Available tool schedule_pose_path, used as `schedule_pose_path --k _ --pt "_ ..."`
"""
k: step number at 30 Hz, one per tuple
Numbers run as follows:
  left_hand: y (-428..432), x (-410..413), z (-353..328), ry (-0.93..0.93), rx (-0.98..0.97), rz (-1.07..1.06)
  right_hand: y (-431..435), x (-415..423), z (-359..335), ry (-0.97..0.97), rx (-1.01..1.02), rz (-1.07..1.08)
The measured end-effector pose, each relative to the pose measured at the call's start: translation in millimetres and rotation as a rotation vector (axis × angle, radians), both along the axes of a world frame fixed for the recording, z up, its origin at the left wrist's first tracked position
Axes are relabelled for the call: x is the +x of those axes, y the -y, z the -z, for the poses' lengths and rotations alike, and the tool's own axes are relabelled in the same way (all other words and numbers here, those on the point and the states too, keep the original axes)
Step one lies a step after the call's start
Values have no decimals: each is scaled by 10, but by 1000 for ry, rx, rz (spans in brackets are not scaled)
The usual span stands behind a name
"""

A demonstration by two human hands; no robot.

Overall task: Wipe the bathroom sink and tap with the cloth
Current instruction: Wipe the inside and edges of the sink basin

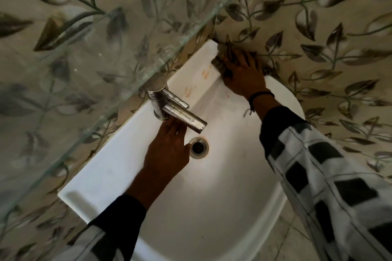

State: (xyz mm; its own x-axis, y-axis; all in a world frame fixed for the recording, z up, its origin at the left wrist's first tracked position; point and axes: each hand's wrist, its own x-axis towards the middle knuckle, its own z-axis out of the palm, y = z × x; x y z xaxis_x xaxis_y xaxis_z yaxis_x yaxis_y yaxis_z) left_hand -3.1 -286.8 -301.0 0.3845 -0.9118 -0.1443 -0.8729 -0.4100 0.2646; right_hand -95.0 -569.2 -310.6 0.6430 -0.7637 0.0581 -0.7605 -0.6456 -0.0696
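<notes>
Right hand (241, 74) is on the cloth (220, 61) at the deck corner far right of the tap (169, 108), hard against the wall. Fingers look laid out flat over the cloth, pressing rather than gripping, though that spot is motion-blurred. My read: a flat palm spreads load and keeps the cloth in full contact for the corner pass. Left hand (167, 150) sits just below the tap, under the spout, fingers straight and relaxed on the sink (118, 171) slope, holding nothing. Probably a brace while the body leans toward the far corner. It touches or nearly touches the spout, can't tell which. Drain (199, 147) is just right of that hand, below the spout tip. Orange stains (205, 74) on the deck lie between tap and cloth, not cleaned yet, so I'd guess the stroke runs from the corner back toward the tap. Tap is smeared and looks untouched. Glass shelf (127, 48) overhangs the tap, limiting headroom there. Early in the job, I'd say.
</notes>
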Motion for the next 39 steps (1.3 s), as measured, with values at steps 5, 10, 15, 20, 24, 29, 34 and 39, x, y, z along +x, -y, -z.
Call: schedule_pose_path --k 5,10,15,20,24,29,34,39 --pt "-23 -21 -42 15 -27 6 129 -142 -48 -54 32 -87" --pt "-18 -17 -9 14 -28 12 174 260 -128 -118 123 -106" --pt "-19 -12 20 29 -16 27 146 349 -153 -116 77 -77" --pt "-14 -41 40 42 -6 10 185 427 -208 -166 134 -85" --pt "-14 -7 52 21 -11 1 80 356 -249 -141 91 -55" --pt "-26 6 39 26 -3 23 6 342 -187 -102 51 1" --pt "-18 21 72 9 -24 15 44 413 -254 -138 107 -4" --pt "-26 15 49 -2 -52 18 40 338 -152 -98 70 10"
